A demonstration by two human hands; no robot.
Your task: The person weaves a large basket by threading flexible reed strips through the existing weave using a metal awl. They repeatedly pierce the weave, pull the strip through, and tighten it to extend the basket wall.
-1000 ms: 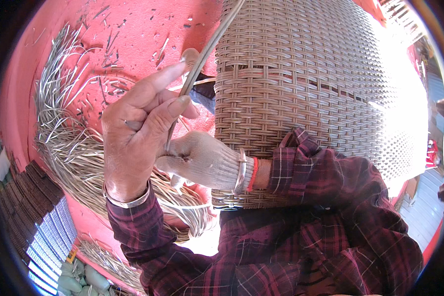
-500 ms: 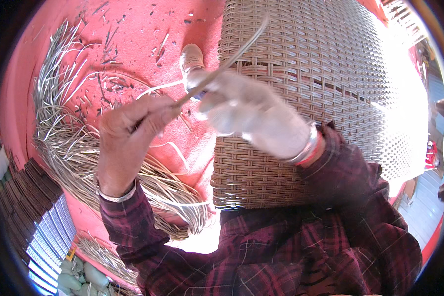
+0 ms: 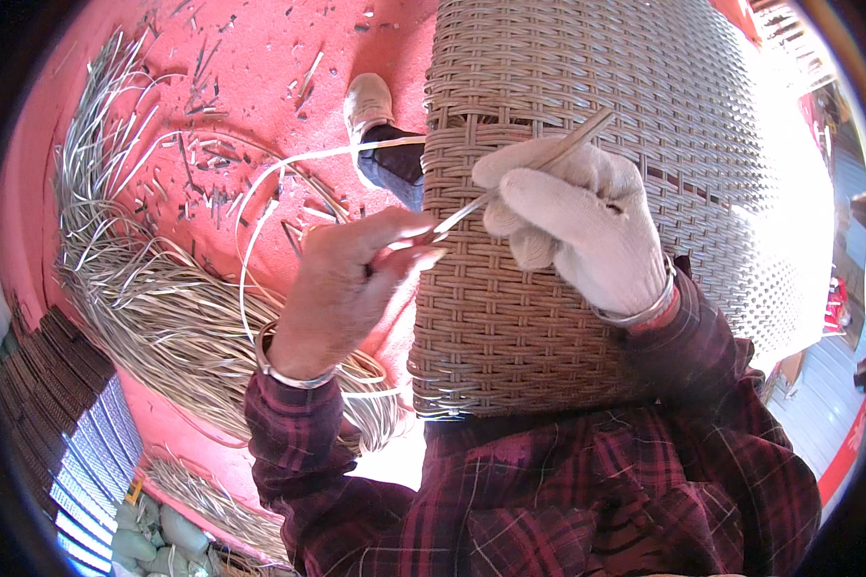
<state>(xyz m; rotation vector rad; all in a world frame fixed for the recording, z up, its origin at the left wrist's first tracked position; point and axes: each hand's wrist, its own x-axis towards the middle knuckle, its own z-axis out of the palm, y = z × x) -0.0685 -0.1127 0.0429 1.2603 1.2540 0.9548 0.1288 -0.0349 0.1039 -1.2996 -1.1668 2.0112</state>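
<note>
My bare left hand (image 3: 342, 288) pinches the end of a tan weaving strip (image 3: 466, 211) between thumb and fingertips, at the left edge of a brown woven wicker panel (image 3: 510, 346). In a white work glove, my right hand (image 3: 587, 216) is closed on the same strip above the panel. The strip's free end sticks out past the gloved fingers, up and to the right. A narrow gap (image 3: 678, 181) in the weave lies just right of the glove. From the panel's left edge a pale loose strip (image 3: 245, 240) loops out and passes behind my left wrist.
A large bundle of loose strips (image 3: 164, 317) lies on the red floor covering (image 3: 260, 58) at the left. Dark and pale offcuts are scattered beyond it. A shoe (image 3: 368, 101) stands beside the panel. Dark ribbed material (image 3: 48, 404) and greenish sacks (image 3: 159, 539) lie lower left.
Both hands have moved right, over the panel's left part. The right hand, blurred near the strip before, now grips it, and the strip sits lower. The pale loop has swung into a wider arc.
</note>
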